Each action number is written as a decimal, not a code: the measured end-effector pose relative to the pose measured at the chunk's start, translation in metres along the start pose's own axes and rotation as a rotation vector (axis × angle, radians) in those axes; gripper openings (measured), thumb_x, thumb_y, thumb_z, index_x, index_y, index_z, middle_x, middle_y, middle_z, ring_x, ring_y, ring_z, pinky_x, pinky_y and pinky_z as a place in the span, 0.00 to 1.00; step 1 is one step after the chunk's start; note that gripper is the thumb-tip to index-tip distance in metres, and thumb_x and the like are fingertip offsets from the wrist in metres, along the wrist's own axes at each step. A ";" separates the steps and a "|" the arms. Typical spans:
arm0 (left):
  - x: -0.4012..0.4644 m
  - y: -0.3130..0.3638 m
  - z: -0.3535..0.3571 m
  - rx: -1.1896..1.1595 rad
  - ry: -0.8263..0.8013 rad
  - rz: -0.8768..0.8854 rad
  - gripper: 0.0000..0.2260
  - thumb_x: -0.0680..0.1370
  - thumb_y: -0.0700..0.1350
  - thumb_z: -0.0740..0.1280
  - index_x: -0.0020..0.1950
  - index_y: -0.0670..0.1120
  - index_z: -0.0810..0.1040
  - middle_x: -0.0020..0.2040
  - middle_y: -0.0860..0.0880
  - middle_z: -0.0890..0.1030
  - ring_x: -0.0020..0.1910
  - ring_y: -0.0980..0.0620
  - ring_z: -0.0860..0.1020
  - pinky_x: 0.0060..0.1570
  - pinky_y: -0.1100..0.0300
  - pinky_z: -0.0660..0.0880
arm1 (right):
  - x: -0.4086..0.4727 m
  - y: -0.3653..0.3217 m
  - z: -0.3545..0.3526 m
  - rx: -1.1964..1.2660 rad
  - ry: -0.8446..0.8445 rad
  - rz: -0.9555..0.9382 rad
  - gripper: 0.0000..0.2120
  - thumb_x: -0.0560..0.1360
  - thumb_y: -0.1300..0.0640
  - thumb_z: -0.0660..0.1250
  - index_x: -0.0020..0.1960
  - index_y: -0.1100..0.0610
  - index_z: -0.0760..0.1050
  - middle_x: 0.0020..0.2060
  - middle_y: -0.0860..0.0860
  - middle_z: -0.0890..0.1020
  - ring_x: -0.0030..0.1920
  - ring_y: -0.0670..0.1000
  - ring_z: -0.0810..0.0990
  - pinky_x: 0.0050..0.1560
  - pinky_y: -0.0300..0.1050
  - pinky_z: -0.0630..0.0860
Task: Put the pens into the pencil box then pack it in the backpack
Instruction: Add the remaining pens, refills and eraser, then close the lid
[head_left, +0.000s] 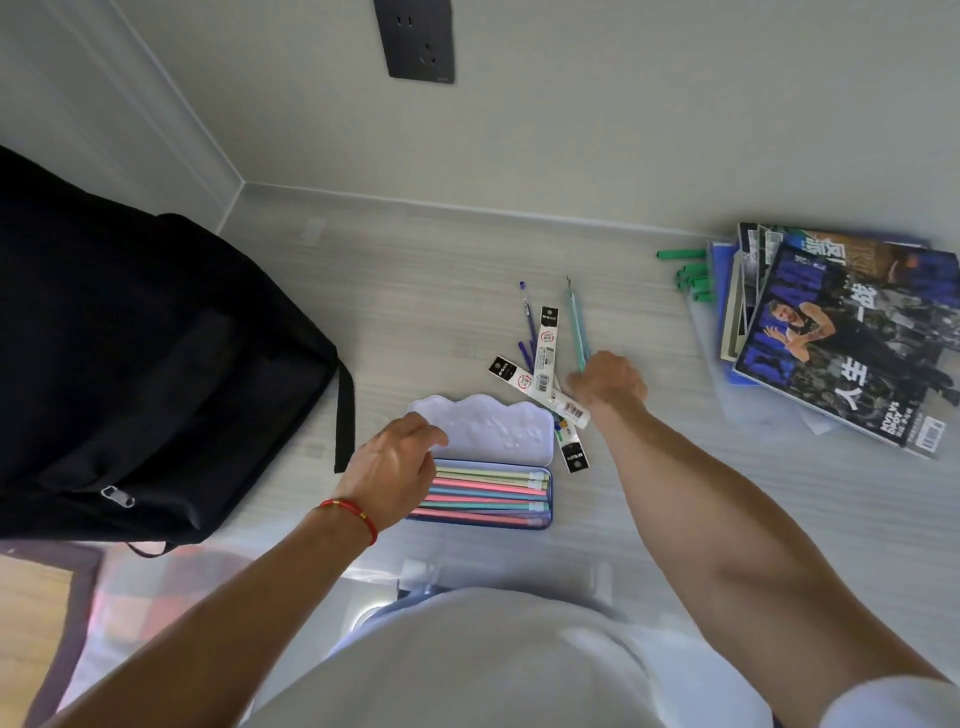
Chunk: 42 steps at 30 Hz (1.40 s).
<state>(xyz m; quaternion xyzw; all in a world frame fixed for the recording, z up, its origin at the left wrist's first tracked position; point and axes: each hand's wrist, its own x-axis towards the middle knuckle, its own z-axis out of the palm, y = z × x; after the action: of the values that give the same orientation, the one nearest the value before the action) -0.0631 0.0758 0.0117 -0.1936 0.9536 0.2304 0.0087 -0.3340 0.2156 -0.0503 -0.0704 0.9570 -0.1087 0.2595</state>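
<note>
Holding a light green pen (575, 327), the right hand (608, 382) sits at 1 o'clock from the open pencil box (488, 491). The left hand (392, 467) rests flat with loose fingers on the box's left end, and the black backpack (145, 374) lies at 9 o'clock on the counter (415, 291).

Black backpack (156, 364), blue pencil box (548, 499) of pastel pens (488, 493), green markers (691, 275).

left hand (397, 462): fingers spread, relaxed, palm down | right hand (608, 382): fingers curled in a grip, arm extended
</note>
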 end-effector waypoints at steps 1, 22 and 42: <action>-0.002 0.002 0.002 -0.001 -0.005 -0.002 0.11 0.77 0.38 0.65 0.57 0.47 0.80 0.56 0.47 0.81 0.52 0.47 0.80 0.47 0.52 0.81 | -0.002 0.002 0.001 -0.028 0.000 -0.014 0.15 0.72 0.54 0.67 0.56 0.57 0.80 0.54 0.56 0.83 0.55 0.60 0.83 0.47 0.46 0.74; 0.017 0.034 0.031 -0.143 -0.098 0.097 0.12 0.75 0.37 0.64 0.55 0.46 0.82 0.53 0.47 0.82 0.52 0.46 0.80 0.50 0.51 0.79 | -0.064 0.074 0.005 0.735 -0.138 0.011 0.13 0.80 0.58 0.61 0.46 0.67 0.78 0.27 0.55 0.78 0.27 0.54 0.73 0.29 0.44 0.70; 0.019 0.006 0.014 -1.117 -0.112 -0.513 0.15 0.81 0.55 0.59 0.60 0.48 0.78 0.56 0.39 0.80 0.35 0.47 0.75 0.31 0.56 0.74 | -0.154 0.089 0.023 0.958 -0.600 -0.418 0.13 0.81 0.53 0.63 0.60 0.56 0.82 0.32 0.53 0.73 0.31 0.49 0.66 0.31 0.42 0.64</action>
<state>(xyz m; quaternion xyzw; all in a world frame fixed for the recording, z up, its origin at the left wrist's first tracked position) -0.0843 0.0796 -0.0004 -0.3798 0.6099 0.6954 0.0113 -0.1971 0.3274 -0.0177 -0.1598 0.6524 -0.5517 0.4944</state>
